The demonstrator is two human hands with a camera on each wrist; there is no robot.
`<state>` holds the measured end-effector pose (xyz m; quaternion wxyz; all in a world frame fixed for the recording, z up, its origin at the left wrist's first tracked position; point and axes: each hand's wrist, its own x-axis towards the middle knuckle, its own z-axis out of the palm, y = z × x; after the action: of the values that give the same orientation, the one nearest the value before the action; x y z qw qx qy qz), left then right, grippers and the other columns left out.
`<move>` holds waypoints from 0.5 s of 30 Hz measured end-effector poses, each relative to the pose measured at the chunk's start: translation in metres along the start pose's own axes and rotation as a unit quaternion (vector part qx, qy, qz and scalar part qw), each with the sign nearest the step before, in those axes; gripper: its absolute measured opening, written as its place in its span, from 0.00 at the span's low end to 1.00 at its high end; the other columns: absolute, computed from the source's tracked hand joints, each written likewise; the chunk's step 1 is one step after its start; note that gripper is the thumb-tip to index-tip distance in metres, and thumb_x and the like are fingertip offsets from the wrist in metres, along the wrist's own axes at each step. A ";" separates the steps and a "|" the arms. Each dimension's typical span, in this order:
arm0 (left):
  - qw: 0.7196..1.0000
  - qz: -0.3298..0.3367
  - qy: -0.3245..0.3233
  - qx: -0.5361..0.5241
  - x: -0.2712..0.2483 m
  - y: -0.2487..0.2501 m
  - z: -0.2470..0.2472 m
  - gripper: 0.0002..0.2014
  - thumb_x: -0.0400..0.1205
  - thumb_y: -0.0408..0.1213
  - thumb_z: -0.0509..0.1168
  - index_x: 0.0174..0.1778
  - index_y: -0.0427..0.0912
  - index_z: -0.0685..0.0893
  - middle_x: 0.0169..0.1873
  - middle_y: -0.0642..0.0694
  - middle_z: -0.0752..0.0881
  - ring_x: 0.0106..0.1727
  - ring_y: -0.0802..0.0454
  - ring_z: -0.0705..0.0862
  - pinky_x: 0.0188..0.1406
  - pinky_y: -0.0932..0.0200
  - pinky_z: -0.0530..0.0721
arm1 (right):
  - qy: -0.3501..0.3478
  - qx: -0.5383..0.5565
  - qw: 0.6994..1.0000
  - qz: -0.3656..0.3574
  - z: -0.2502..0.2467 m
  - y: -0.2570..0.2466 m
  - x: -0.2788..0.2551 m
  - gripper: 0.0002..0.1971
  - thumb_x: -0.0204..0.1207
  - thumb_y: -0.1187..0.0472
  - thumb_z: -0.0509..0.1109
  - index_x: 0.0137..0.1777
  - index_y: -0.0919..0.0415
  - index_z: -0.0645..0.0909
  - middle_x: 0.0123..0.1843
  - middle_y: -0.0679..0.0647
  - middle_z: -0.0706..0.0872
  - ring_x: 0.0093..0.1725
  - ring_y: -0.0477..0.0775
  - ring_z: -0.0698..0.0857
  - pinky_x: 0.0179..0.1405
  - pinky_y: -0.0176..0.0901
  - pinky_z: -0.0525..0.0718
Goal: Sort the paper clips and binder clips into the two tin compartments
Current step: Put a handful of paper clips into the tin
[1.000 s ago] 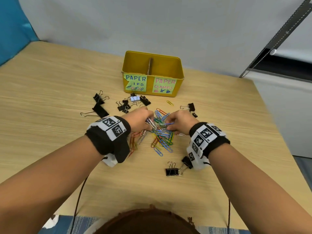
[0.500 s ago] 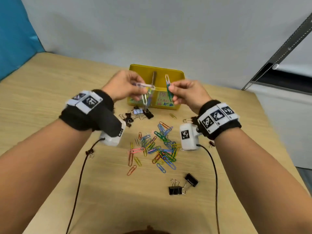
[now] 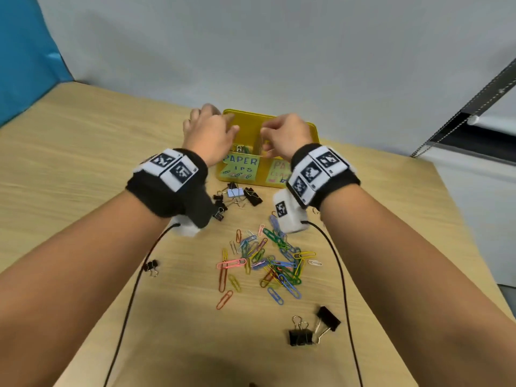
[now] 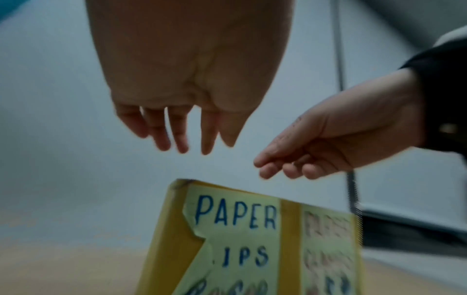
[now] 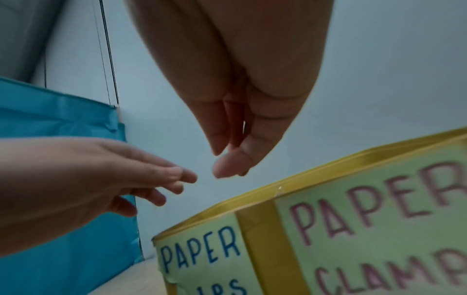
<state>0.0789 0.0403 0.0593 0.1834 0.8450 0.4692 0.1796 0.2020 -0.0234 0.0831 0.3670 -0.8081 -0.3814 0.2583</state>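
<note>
Dropping clips cleanly means keeping both hands over the left compartment, the one labelled for paper clips, and letting go low enough that nothing bounces across the divider. The left hand (image 3: 208, 132) hovers above the tin (image 3: 312, 129) with fingers spread and straight, holding nothing. The right hand (image 3: 284, 136) hangs beside it, fingers loosely drawn together, and I see nothing pinched in them. A few clips (image 3: 240, 148) already lie in the left compartment. Most paper clips (image 3: 268, 261) sit in a heap on the table (image 3: 83, 163), with binder clips (image 3: 301, 335) scattered near it and by the tin.
</note>
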 end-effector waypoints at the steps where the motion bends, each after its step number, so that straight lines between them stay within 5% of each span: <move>1: 0.999 0.024 0.000 -0.034 -0.012 -0.001 0.000 0.17 0.84 0.46 0.58 0.67 0.47 0.79 0.61 0.44 0.78 0.65 0.46 0.74 0.68 0.46 0.71 | -0.006 -0.003 1.000 -0.008 -0.010 0.009 -0.007 0.09 0.79 0.63 0.67 0.57 0.61 0.83 0.43 0.55 0.86 0.31 0.49 0.84 0.36 0.42 0.91; 5: 0.964 0.113 -0.214 -0.110 -0.060 0.002 0.016 0.08 0.79 0.40 0.66 0.53 0.51 0.83 0.46 0.49 0.82 0.46 0.55 0.79 0.42 0.61 0.80 | -0.163 -0.143 0.975 0.042 -0.037 0.052 -0.033 0.05 0.78 0.67 0.66 0.49 0.64 0.83 0.40 0.61 0.86 0.33 0.54 0.84 0.35 0.43 0.88; 7: 0.936 0.163 -0.312 -0.024 -0.073 0.009 0.033 0.17 0.78 0.42 0.68 0.63 0.47 0.81 0.53 0.48 0.80 0.49 0.55 0.77 0.47 0.64 0.76 | -0.180 -0.296 0.937 0.045 -0.030 0.074 -0.036 0.10 0.78 0.66 0.64 0.53 0.68 0.85 0.47 0.63 0.87 0.40 0.58 0.84 0.39 0.46 0.86; 10: 0.911 0.202 -0.350 0.082 -0.082 0.024 0.053 0.28 0.79 0.46 0.66 0.74 0.45 0.71 0.64 0.42 0.74 0.65 0.45 0.75 0.64 0.55 0.74 | -0.159 -0.432 0.887 0.015 -0.009 0.099 -0.036 0.17 0.80 0.64 0.60 0.65 0.66 0.81 0.65 0.64 0.84 0.62 0.62 0.83 0.59 0.47 0.81; 12: 0.906 0.193 -0.359 0.111 -0.085 0.026 0.059 0.33 0.77 0.52 0.66 0.77 0.45 0.67 0.67 0.40 0.71 0.70 0.41 0.72 0.68 0.50 0.73 | -0.180 -0.433 0.883 -0.007 -0.001 0.106 -0.043 0.18 0.80 0.63 0.60 0.69 0.63 0.78 0.70 0.64 0.78 0.69 0.63 0.78 0.68 0.46 0.77; 15: 0.894 0.149 -0.403 0.127 -0.091 0.007 0.057 0.43 0.67 0.59 0.72 0.77 0.49 0.65 0.66 0.43 0.69 0.70 0.43 0.70 0.70 0.45 0.75 | -0.245 -0.376 0.893 -0.036 -0.004 0.106 -0.059 0.17 0.79 0.62 0.64 0.67 0.59 0.80 0.69 0.59 0.79 0.68 0.57 0.79 0.64 0.39 0.73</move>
<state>0.0661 -0.0491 0.0008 0.2188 0.9212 0.2421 -0.2120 0.2158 -0.1189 0.0095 -0.0605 -0.7825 -0.5569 0.2719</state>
